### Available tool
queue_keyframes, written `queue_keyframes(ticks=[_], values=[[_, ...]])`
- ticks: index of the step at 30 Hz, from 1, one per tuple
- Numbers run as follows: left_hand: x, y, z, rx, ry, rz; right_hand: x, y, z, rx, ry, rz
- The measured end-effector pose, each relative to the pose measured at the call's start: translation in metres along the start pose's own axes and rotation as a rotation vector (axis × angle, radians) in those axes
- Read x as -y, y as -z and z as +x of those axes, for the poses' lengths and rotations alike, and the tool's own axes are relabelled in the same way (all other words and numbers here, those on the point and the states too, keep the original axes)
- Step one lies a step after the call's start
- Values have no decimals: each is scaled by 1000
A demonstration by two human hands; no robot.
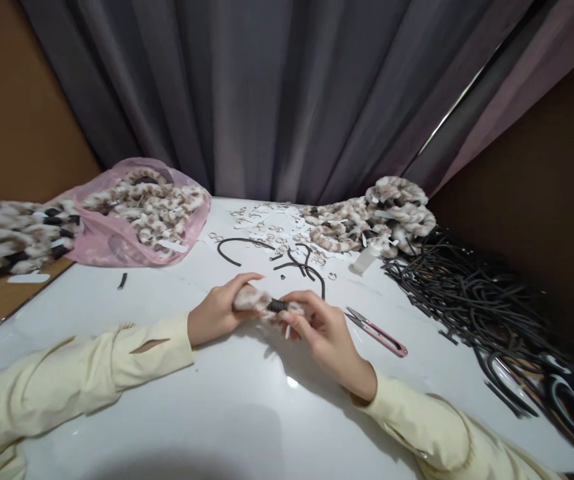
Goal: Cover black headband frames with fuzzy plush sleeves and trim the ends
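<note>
Both my hands meet over the middle of the white table (247, 400). My left hand (219, 312) is closed around one end of a fluffy cream-and-brown headband piece (257, 301). My right hand (319, 330) pinches its other end, where a dark band section (277, 305) shows between the fingers. Pink thread snips (379, 331) lie just right of my right hand, untouched.
A pink plastic bag (117, 233) of fluffy headbands sits at the back left, with more fluffy ones on the far left (7, 233) and back right (377, 213). Bare black headbands (477, 300) pile along the right edge. Loose black bands (247, 245), small rings and paper scraps (267, 223) lie behind my hands.
</note>
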State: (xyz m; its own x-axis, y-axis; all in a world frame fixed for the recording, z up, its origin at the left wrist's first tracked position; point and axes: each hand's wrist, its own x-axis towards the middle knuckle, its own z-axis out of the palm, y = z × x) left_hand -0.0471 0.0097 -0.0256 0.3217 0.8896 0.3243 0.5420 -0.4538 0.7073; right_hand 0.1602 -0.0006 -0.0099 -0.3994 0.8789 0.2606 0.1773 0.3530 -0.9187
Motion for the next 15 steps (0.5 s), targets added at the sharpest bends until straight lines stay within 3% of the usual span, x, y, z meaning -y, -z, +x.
queue_keyframes(ticks=[5, 7, 9, 12, 14, 15], values=[[9, 5, 18, 104, 320, -284, -3, 6, 19, -133, -342, 675], [13, 7, 22, 60, 419, -425, -9, 9, 25, -153, -425, 834], [17, 9, 23, -70, 444, -484, -15, 11, 28, -139, -479, 920], [19, 9, 20, -311, 262, -205, -19, 11, 28, -11, -498, 913], [16, 7, 15, -397, 10, 139, -19, 11, 26, 104, -497, 886], [13, 4, 12, -376, -152, 279, -18, 10, 25, 148, -504, 886]])
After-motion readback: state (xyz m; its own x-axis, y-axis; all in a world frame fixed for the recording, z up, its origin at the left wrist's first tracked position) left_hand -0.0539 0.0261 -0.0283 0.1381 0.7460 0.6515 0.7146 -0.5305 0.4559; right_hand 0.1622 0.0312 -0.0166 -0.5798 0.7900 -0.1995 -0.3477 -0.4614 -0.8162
